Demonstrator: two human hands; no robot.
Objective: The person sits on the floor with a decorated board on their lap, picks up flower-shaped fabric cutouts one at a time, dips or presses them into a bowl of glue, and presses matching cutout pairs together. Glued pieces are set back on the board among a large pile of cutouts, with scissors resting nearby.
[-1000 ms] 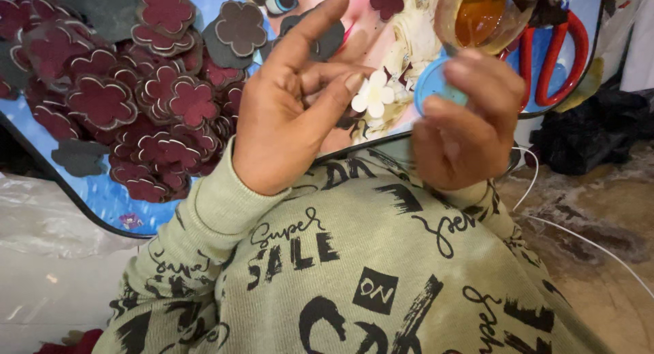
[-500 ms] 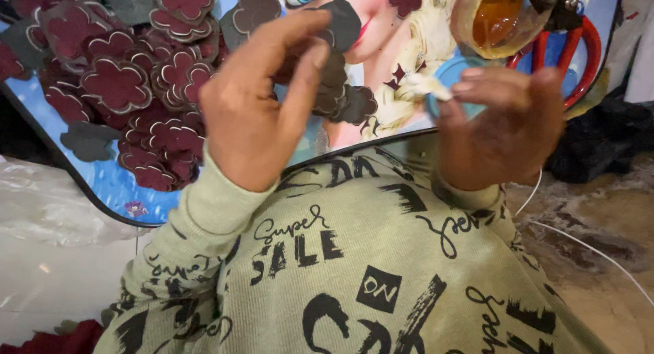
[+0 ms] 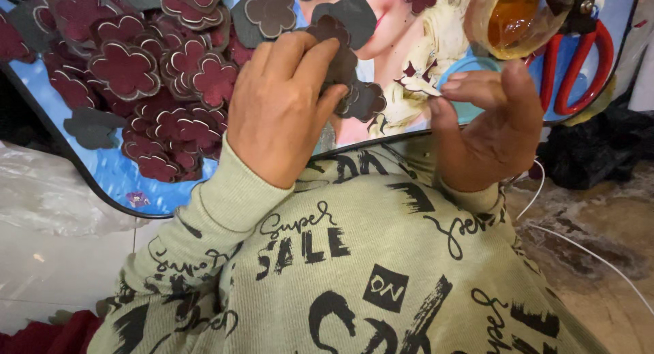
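Note:
My left hand [image 3: 283, 112] lies palm down on the printed tray [image 3: 102, 194], its fingertips curled on a dark brown flower cutout [image 3: 340, 34] that lies among others. My right hand [image 3: 487, 126] is raised at the tray's near edge. Its thumb and forefinger pinch a small white flower-shaped piece [image 3: 419, 86]. A round blue lid [image 3: 470, 62] shows just behind those fingers. A pile of maroon flower cutouts [image 3: 126, 68] with pale edges covers the tray's left half.
A jar of amber liquid [image 3: 514, 17] and red-handled scissors [image 3: 579, 61] sit at the tray's right end. A clear plastic bag [image 3: 41, 190] lies at the left, and a white cable [image 3: 586, 248] runs over the floor at the right. My pale green printed sweater [image 3: 354, 272] fills the foreground.
My left hand has turned palm down and dropped onto the dark flower cutouts. My right hand has opened a little and now shows the white piece in its pinch.

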